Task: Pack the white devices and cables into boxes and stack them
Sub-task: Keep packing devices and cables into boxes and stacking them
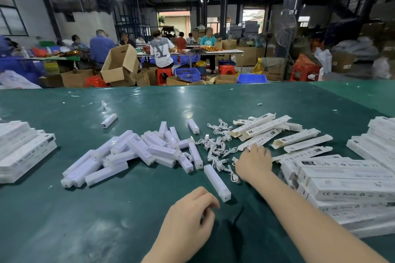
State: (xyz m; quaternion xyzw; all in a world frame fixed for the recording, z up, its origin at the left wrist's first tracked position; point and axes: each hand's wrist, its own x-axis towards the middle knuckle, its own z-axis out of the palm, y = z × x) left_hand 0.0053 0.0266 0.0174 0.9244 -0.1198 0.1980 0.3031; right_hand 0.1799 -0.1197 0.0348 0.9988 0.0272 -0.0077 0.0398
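On the green worktop (64, 220), right hand (254, 163) reaches forward, knuckles up, fingertips curled down onto the near end of a flat white box (259, 140); grip looks to be pinching that box end, though the fingers hide the contact. Left hand (190, 218) rests low, fingers loosely curled, holding nothing, just beside one lone white device (217, 182): a long square-section stick, small port in its near end. More such devices (136, 151) lie heaped at centre-left. Small coiled white cables (215, 145) scattered between heap and right hand. Unfilled boxes (299, 139), end flaps open, fanned beyond the right hand. Closed printed boxes stacked at right (346, 186), far right (376, 141) and left edge (21, 151); contents cannot be seen.
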